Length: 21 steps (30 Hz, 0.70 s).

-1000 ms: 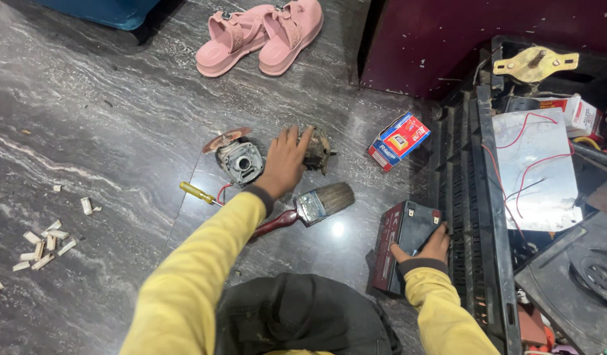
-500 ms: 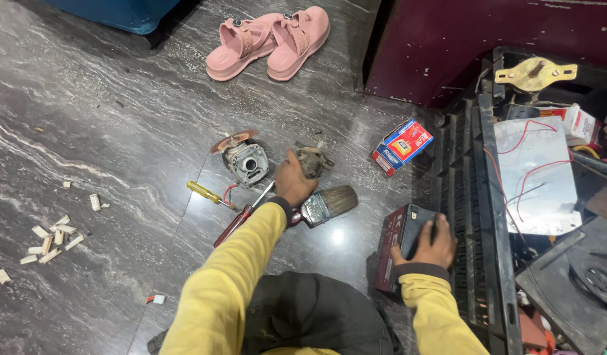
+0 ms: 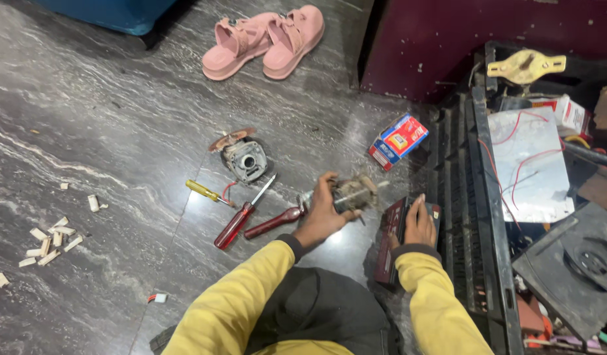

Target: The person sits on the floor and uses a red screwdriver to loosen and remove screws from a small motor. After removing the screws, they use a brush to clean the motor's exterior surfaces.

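My left hand (image 3: pixel 322 215) is closed around a small brownish metal part (image 3: pixel 357 193), blurred and lifted just off the dark marble floor. Under that hand lies a paintbrush with a red handle (image 3: pixel 272 223); its head is hidden. My right hand (image 3: pixel 418 222) grips the top of a dark red box (image 3: pixel 387 253) that stands on the floor beside a black rack. A grey round motor housing (image 3: pixel 245 160) rests a little beyond my left hand. Both sleeves are yellow.
A red-handled screwdriver (image 3: pixel 237 220) and a yellow-handled one (image 3: pixel 207 192) lie left of the brush. A small red-and-blue carton (image 3: pixel 398 139), pink sandals (image 3: pixel 264 39) and white scraps (image 3: pixel 50 236) are on the floor. The black rack (image 3: pixel 473 197) holds a wired white board (image 3: pixel 530 167).
My left hand went from the floor by the motor housing to the metal part, picked it up and drew it toward me. My right hand shifted onto the top of the dark red box.
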### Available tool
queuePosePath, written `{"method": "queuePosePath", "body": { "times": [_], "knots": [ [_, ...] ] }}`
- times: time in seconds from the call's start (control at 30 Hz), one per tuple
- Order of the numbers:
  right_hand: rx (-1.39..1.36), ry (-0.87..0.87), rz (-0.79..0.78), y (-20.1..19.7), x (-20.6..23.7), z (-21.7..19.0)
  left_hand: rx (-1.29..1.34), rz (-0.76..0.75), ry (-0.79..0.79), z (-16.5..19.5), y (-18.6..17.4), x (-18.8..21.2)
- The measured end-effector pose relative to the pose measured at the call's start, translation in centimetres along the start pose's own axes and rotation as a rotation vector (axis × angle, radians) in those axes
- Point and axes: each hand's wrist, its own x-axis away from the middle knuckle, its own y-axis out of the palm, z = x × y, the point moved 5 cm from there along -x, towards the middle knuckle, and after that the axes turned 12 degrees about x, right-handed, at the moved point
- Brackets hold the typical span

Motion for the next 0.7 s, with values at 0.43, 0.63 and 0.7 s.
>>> {"method": "queuePosePath", "body": {
  "times": [0.43, 0.63, 0.7],
  "knots": [
    [-0.712, 0.103, 0.077, -0.2, -2.2, 2.8, 0.413, -0.222, -0.14, -1.5, 2.4, 3.9],
    [-0.278, 0.254, 0.181, -1.4, 0.0, 0.7, 0.243, -0.285, -0.056, -1.9, 2.4, 4.3],
    [-0.251, 0.223, 0.182, -1.5, 0.0, 0.7, 0.235, -0.318, -0.065, -2.0, 2.3, 4.3]
  ]
}}
